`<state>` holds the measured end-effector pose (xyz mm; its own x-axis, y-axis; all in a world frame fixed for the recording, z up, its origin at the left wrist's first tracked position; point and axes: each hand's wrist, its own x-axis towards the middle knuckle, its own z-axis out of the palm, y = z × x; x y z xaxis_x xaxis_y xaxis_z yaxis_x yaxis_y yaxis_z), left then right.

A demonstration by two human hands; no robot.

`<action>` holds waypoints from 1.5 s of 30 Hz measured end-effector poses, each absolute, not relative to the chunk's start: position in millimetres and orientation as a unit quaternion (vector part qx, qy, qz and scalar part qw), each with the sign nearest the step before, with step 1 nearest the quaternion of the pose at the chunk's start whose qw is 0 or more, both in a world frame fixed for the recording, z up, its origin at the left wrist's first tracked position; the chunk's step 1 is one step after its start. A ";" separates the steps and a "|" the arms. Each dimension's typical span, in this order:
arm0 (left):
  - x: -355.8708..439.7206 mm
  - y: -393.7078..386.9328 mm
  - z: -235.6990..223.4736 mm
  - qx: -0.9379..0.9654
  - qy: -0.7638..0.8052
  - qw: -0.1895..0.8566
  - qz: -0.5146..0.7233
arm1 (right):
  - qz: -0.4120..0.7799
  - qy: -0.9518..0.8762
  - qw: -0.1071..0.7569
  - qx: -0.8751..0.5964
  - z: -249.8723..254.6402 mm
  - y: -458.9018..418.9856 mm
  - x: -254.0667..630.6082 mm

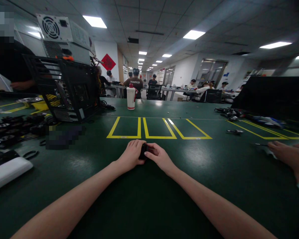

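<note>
Black and small, an object (144,151) is at the centre of the frame, gripped between the left hand (132,152) and the right hand (159,156), with the fingers of both hands closed on its sides. It is just below the yellow tape outlines (159,137) on the green table (144,205). A white bottle (131,98) stands upright above these outlines, and a black computer case (72,88) stands in the upper left.

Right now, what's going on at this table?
The left hand and right hand together hold a small black object, too hidden to identify, just above or on the green table. Beyond them are yellow tape outlines and a white bottle. At the right, another person's hand holds a thin tool.
</note>
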<state>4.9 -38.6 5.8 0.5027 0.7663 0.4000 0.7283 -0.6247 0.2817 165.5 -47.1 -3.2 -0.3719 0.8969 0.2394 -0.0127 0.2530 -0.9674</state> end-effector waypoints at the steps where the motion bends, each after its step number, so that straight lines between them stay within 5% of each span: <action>1: 4.5 -39.0 5.9 0.866 0.432 0.037 0.248 | 0.511 -0.656 0.446 -0.330 -3.1 -48.5 165.5; 45: 3.0 -33.1 0.9 0.869 0.426 0.039 0.250 | 0.490 -0.661 0.458 -0.336 -4.8 -47.6 167.7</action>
<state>3.0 -33.1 0.9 0.5130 0.7591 0.4008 0.7198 -0.6348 0.2809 167.7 -47.6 -4.8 -0.3544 0.8931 0.2771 -0.0041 0.2948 -0.9556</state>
